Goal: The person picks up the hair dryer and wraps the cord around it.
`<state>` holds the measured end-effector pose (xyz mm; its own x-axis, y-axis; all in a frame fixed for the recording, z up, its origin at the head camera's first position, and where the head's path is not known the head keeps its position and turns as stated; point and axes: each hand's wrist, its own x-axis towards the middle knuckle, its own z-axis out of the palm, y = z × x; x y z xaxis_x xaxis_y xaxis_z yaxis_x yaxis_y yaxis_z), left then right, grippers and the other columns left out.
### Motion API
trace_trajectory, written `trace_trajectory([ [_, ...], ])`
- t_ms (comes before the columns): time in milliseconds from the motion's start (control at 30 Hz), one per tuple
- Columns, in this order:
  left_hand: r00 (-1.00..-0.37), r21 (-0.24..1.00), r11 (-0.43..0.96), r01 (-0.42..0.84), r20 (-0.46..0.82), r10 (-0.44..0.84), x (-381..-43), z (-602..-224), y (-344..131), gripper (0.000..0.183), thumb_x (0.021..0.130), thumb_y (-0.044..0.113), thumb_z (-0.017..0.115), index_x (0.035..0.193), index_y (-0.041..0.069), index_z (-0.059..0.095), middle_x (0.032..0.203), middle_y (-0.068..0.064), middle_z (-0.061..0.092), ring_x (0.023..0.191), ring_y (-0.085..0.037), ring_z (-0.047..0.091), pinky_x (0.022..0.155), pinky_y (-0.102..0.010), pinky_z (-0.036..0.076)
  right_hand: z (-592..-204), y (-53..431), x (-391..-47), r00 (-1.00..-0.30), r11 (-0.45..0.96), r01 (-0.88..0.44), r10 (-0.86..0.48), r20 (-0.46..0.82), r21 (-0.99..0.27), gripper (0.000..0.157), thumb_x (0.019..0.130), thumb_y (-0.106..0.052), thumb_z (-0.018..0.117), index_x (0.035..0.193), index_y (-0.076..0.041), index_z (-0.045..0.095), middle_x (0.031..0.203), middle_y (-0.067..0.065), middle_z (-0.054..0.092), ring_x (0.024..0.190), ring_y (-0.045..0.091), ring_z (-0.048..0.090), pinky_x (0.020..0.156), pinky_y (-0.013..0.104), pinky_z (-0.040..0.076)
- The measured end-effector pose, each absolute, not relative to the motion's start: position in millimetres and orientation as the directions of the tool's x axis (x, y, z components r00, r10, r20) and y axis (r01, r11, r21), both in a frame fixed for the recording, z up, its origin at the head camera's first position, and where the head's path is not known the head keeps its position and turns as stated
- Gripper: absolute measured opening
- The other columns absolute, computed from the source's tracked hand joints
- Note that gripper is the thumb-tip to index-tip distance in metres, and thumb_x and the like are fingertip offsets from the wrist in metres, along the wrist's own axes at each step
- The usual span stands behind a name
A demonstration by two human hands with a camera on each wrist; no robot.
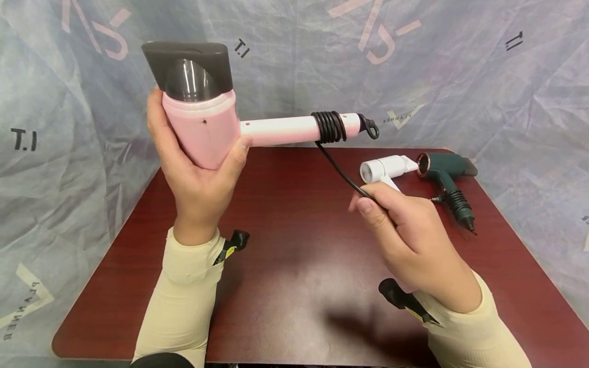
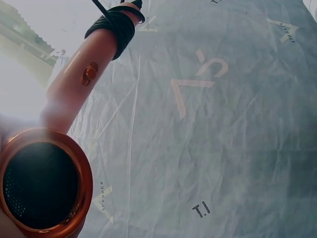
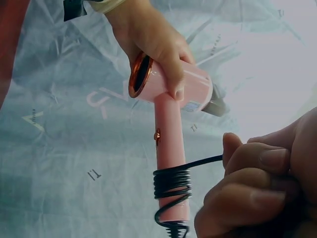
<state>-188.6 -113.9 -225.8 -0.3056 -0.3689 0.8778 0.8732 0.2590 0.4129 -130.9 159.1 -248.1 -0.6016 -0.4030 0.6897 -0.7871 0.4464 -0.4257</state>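
A pink hair dryer [image 1: 202, 128] with a dark flat nozzle [image 1: 195, 71] is held up above the table by my left hand [image 1: 193, 179], its fingers and thumb around the barrel. The handle points right, and a black cord [image 1: 329, 127] is wound in several turns near its end. From the coil the cord runs taut to my right hand [image 1: 409, 235], which pinches it between thumb and fingers. In the left wrist view the copper-rimmed air inlet [image 2: 42, 186] and a handle switch [image 2: 89, 74] show. The right wrist view shows the coil [image 3: 172, 183] from the other side.
On the dark red table [image 1: 285, 255], a white hair dryer [image 1: 386, 167] lies at the back right. Beside it lies a dark green hair dryer [image 1: 446, 171] with its cord wrapped round the handle. Grey printed sheeting [image 1: 285, 76] hangs behind the table and at its sides.
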Motion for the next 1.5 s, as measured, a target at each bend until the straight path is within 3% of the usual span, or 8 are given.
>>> trace_trajectory([
  [267,-0.354,0.433,0.335,0.837,0.895,-0.272,-177.7,-228.3,-113.9,0.091,0.072,0.019,0.081,0.144,-0.016,0.038,0.142,-0.013,0.052,0.133,-0.026,0.048,0.115,-0.044,0.038,-248.7,163.7,-129.0,-0.516,0.41,-0.831,-0.316,0.796,-0.376,0.016,0.104,-0.012,0.06,0.098,-0.006,0.073,0.086,-0.004,0.069,0.07,-0.001,0.048,0.068,0.016,0.04],
  [433,-0.35,0.394,0.367,0.843,0.919,-0.183,-168.1,-227.3,-111.7,0.086,0.073,0.018,0.082,0.142,-0.016,0.041,0.14,-0.017,0.056,0.127,-0.029,0.053,0.111,-0.046,0.041,-245.9,167.7,-129.8,-0.479,0.346,-0.854,-0.234,0.846,-0.388,0.016,0.101,-0.008,0.064,0.09,0.0,0.074,0.083,0.001,0.07,0.071,0.002,0.051,0.069,0.015,0.041],
  [633,-0.297,0.312,0.389,0.867,0.95,-0.098,-166.4,-231.0,-113.3,0.084,0.074,0.022,0.081,0.137,-0.017,0.042,0.138,-0.019,0.057,0.122,-0.033,0.056,0.109,-0.048,0.043,-246.1,170.4,-135.9,-0.448,0.274,-0.876,-0.161,0.879,-0.396,0.017,0.098,-0.003,0.067,0.086,0.008,0.072,0.074,0.002,0.067,0.062,0.002,0.049,0.061,0.014,0.04],
  [933,-0.289,0.265,0.302,0.916,0.957,0.038,-169.3,-239.5,-119.0,0.086,0.072,0.023,0.085,0.136,-0.016,0.044,0.13,-0.023,0.062,0.114,-0.035,0.062,0.104,-0.044,0.048,-245.2,170.1,-143.0,-0.368,0.307,-0.893,-0.076,0.927,-0.329,0.027,0.097,-0.014,0.072,0.082,0.008,0.072,0.059,-0.002,0.054,0.054,0.0,0.04,0.058,0.012,0.032],
  [1233,-0.305,0.295,0.193,0.936,0.952,0.026,-158.9,-232.5,-116.5,0.08,0.066,0.019,0.087,0.127,-0.018,0.052,0.115,-0.025,0.067,0.103,-0.032,0.065,0.097,-0.04,0.052,-244.5,171.1,-143.3,-0.347,0.307,-0.897,-0.05,0.936,-0.317,0.03,0.096,-0.016,0.074,0.079,0.009,0.071,0.06,0.001,0.049,0.058,0.002,0.034,0.06,0.012,0.025],
  [1500,-0.248,0.251,0.058,0.966,0.967,-0.062,-161.7,-237.8,-116.0,0.081,0.063,0.022,0.091,0.118,-0.023,0.052,0.102,-0.027,0.069,0.096,-0.033,0.067,0.093,-0.041,0.053,-244.0,168.1,-147.7,-0.373,0.261,-0.906,-0.123,0.92,-0.332,0.026,0.096,-0.015,0.073,0.081,0.006,0.072,0.063,-0.001,0.053,0.059,0.002,0.039,0.061,0.013,0.029],
])
